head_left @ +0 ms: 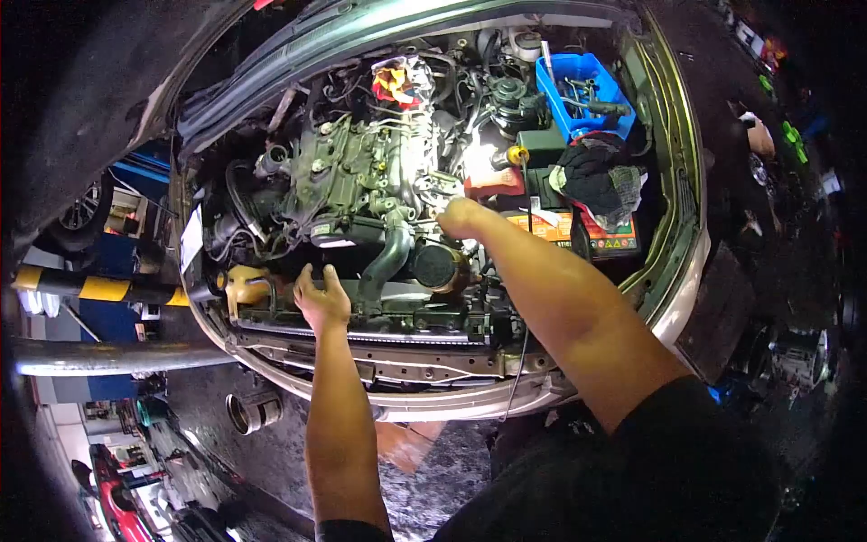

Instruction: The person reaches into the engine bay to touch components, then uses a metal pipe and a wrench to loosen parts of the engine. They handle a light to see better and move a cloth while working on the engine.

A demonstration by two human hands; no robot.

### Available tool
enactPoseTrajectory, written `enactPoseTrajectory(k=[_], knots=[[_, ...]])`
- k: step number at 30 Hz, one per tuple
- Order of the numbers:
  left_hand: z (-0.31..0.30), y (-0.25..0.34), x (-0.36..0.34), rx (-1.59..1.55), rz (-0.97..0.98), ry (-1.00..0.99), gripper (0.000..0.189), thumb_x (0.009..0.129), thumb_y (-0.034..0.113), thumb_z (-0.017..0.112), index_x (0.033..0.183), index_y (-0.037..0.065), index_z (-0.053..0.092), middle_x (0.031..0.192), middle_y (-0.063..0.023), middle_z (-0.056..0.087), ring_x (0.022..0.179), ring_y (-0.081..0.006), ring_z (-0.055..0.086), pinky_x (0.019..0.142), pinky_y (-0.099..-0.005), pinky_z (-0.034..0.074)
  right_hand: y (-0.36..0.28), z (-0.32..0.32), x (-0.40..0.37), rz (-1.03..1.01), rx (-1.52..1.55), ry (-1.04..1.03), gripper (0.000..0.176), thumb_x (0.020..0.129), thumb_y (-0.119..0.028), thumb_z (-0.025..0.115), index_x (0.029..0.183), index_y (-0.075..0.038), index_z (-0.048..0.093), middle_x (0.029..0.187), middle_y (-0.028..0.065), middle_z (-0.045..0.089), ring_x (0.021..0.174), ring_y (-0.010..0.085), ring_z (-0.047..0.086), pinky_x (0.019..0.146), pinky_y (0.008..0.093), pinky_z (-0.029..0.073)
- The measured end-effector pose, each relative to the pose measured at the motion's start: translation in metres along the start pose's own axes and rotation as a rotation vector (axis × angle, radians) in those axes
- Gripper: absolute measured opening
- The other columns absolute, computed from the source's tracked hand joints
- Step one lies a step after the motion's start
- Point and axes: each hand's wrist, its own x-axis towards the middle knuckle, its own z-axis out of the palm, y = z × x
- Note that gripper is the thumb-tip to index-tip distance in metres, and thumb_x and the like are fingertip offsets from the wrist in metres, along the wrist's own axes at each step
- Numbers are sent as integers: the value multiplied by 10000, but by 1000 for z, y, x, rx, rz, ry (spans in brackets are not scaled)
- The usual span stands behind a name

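Observation:
In the head view my left hand [322, 296] is over the dark gap at the front of the engine bay, beside the radiator top [406, 294]. Its fingers are apart and nothing shows in them. A thick grey hose [386, 262] curves down to its right. My right hand [461, 219] is closed at the side of the engine [348, 167], near the bright metal parts. Its fingertips are hidden, so what they grip cannot be made out. A round dark cap-like part [437, 266] lies just below that wrist.
A blue tray [587, 77] of tools stands at the back right. Dark cloth [601, 176] covers part of the battery [564, 230]. A red container [492, 181] sits beside it. Crumpled cloth [395, 83] lies behind the engine. A yellowish reservoir [247, 286] is at front left.

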Motion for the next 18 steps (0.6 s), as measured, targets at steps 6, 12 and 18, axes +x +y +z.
enactPoseTrajectory(k=[6, 12, 18], knots=[[0, 45, 17, -17, 62, -42, 512, 830, 332, 671, 1157, -54, 592, 1167, -258, 591, 1116, -403, 530, 990, -467, 397, 29, 52, 76, -67, -208, -82, 201, 684, -131, 629, 828, -53, 744, 893, 148, 718, 844, 311, 691, 729, 415, 543], [12, 59, 68, 7, 167, -100, 498, 821, 331, 679, 1146, -35, 594, 1147, -265, 590, 1083, -409, 539, 967, -461, 413, 25, 49, 81, -100, -224, -114, 293, 787, -171, 571, 1003, -52, 729, 1062, 121, 704, 959, 294, 681, 776, 421, 537], [51, 33, 172, 66, 140, -190, 580, 866, 422, 616, 1237, -21, 562, 1227, -271, 553, 1160, -397, 513, 1009, -424, 395, 29, 55, 103, 15, -177, -142, 296, 805, -175, 552, 1020, -74, 730, 1065, 115, 703, 977, 286, 677, 796, 407, 537]])
